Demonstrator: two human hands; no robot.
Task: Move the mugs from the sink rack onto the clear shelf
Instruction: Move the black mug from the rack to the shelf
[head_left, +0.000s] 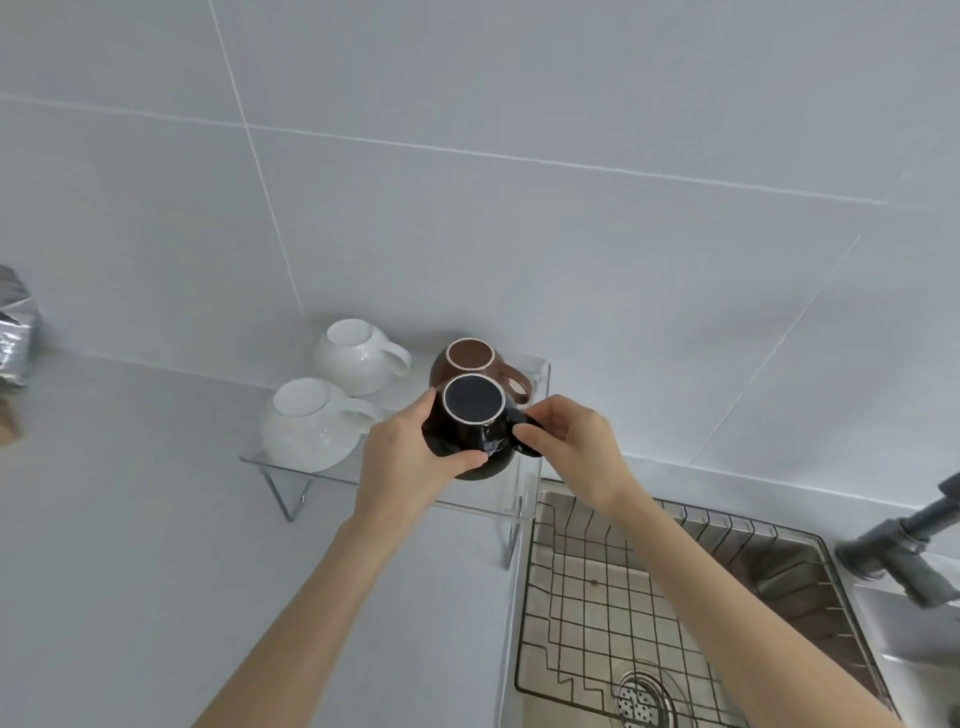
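A black mug is upside down over the front right of the clear shelf. My left hand wraps its left side and my right hand pinches its handle. Whether the mug rests on the shelf or hovers just above it I cannot tell. Right behind it stands a brown mug, inverted, handle to the right. Two white mugs sit upside down on the shelf's left half. The wire sink rack lies in the sink at lower right and holds no mugs that I can see.
A steel sink with a drain sits under the rack. A grey faucet reaches in from the right edge. A silver foil bag stands at the far left on the white counter. A tiled wall rises behind.
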